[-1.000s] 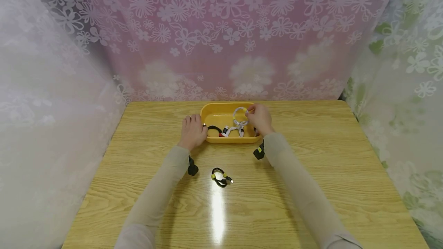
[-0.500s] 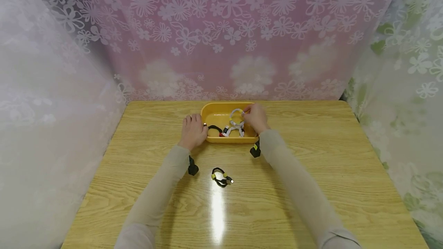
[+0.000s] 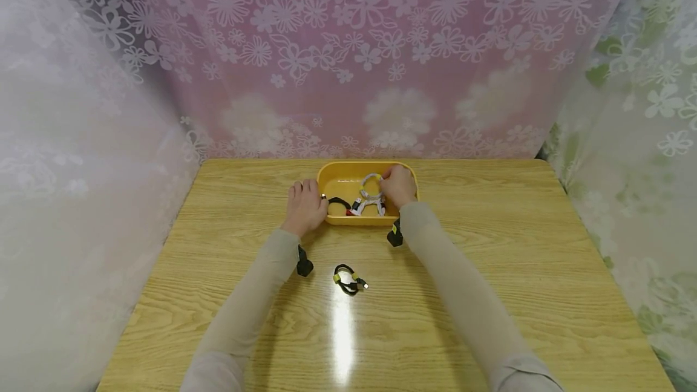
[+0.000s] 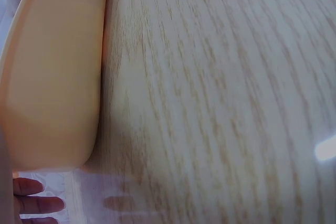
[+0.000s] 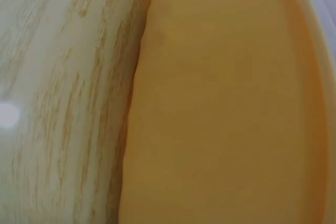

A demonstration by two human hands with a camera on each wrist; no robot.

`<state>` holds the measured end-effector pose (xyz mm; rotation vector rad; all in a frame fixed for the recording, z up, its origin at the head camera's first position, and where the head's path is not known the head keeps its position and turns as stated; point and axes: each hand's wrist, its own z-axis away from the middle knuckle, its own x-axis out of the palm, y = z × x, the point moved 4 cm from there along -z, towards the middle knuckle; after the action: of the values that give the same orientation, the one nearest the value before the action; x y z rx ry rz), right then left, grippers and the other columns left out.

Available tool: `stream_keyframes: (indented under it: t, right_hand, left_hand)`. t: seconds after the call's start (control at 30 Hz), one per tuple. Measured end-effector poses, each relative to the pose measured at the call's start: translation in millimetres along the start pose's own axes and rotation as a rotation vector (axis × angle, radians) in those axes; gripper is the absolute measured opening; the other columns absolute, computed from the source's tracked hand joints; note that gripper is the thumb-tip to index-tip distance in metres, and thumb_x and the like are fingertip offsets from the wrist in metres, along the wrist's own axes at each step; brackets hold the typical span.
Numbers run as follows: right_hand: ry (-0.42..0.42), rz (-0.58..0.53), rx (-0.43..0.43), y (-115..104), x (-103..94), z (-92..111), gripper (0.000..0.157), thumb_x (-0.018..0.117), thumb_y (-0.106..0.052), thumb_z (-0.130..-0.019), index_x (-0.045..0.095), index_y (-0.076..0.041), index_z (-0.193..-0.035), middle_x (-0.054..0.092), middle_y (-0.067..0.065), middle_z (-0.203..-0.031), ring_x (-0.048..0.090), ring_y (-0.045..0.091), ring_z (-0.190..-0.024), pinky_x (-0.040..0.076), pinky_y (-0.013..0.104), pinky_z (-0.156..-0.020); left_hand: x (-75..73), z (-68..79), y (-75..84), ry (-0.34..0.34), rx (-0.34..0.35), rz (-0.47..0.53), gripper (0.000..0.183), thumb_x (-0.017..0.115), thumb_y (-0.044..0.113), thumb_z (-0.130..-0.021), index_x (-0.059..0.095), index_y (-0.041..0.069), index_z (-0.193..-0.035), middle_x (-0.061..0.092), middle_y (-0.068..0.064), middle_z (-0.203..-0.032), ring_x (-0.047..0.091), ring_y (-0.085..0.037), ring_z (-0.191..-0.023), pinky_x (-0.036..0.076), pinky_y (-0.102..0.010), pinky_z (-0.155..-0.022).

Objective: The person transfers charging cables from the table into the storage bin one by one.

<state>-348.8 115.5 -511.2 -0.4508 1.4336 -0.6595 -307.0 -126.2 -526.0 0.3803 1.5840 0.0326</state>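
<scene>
A yellow bin [image 3: 348,221] stands at the far side of the table. My left hand [image 3: 304,209] grips its left end, thumb at the rim; in the left wrist view several fingertips [image 4: 44,204] show past the bin's wall [image 4: 58,77]. My right hand [image 3: 399,186] is over the bin's right part and pinches a coiled white cable [image 3: 371,176] with yellow ties. Its fingertips are partly hidden. Below that coil lies another white cable [image 3: 370,205], and a black cable [image 3: 339,201] with a red piece lies at the left. The right wrist view shows only the bin's outer wall [image 5: 220,98] and the table.
A coiled black cable [image 3: 348,280] with yellow ties lies on the wooden table [image 3: 490,247] in front of the bin. A pink floral curtain [image 3: 348,77] hangs behind the table's far edge, with pale curtains on both sides.
My right hand has moved left and slightly lower into the bin, carrying the white cable coil a little left and down. The left hand stays at the bin's left end.
</scene>
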Motion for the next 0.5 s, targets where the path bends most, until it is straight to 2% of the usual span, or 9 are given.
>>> stream_keyframes:
  t: [0.2,0.4,0.5]
  right_hand:
    - [0.013,0.036,0.01,0.5,3.6,-1.9,0.012,0.068,-0.019,-0.092,0.07,-0.008,-0.096,0.067,0.01,-0.095,0.063,0.03,-0.084,0.051,0.05,-0.074]
    - [-0.025,0.098,-0.001,-0.4,5.3,1.3,0.016,0.064,-0.02,-0.095,0.069,-0.008,-0.086,0.065,0.01,-0.083,0.06,0.027,-0.071,0.044,0.042,-0.062]
    - [-0.041,0.112,-0.004,0.1,6.2,2.3,0.016,0.063,-0.021,-0.095,0.069,-0.008,-0.086,0.066,0.009,-0.083,0.06,0.026,-0.071,0.044,0.041,-0.061]
  left_hand:
    - [-0.3,-0.1,1.0,-0.008,-0.007,0.0,0.03,0.039,0.026,-0.099,0.042,0.001,-0.114,0.045,-0.017,-0.112,0.036,-0.037,-0.104,0.025,-0.049,-0.098]
    - [-2.2,1.0,1.8,-0.013,-0.005,0.005,0.03,0.039,0.026,-0.099,0.042,0.001,-0.114,0.044,-0.018,-0.112,0.035,-0.037,-0.104,0.025,-0.048,-0.099]
    - [-3.2,1.9,1.7,-0.01,0.0,0.006,0.029,0.039,0.026,-0.098,0.042,0.001,-0.112,0.044,-0.018,-0.111,0.035,-0.037,-0.104,0.025,-0.048,-0.098]
